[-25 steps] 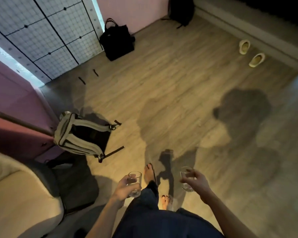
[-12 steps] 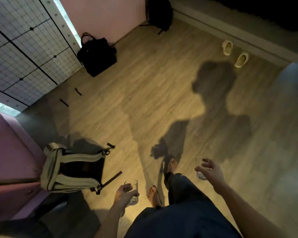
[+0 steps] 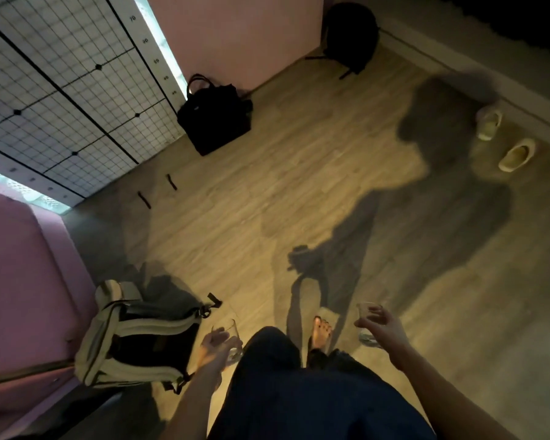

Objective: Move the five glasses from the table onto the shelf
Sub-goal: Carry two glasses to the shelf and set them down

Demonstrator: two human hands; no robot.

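I look down at a wooden floor while walking. My left hand (image 3: 212, 344) is wrapped around a clear glass (image 3: 232, 339), held upright at hip height by my left leg. My right hand (image 3: 382, 327) grips a second clear glass (image 3: 366, 325) from the side, out to the right of my bare foot. Both glasses look empty. No table or shelf is in view.
A cream and black backpack (image 3: 140, 338) lies on the floor close to my left. A black handbag (image 3: 215, 120) stands by the pink wall, another black bag (image 3: 351, 36) in the corner. Two pale slippers (image 3: 294, 157) lie at the right. A wire grid panel (image 3: 61, 84) leans at the left.
I have stepped forward and turned; the backpack has slid nearer to my left side and the slippers have moved to the right edge. Both hands keep their glasses.
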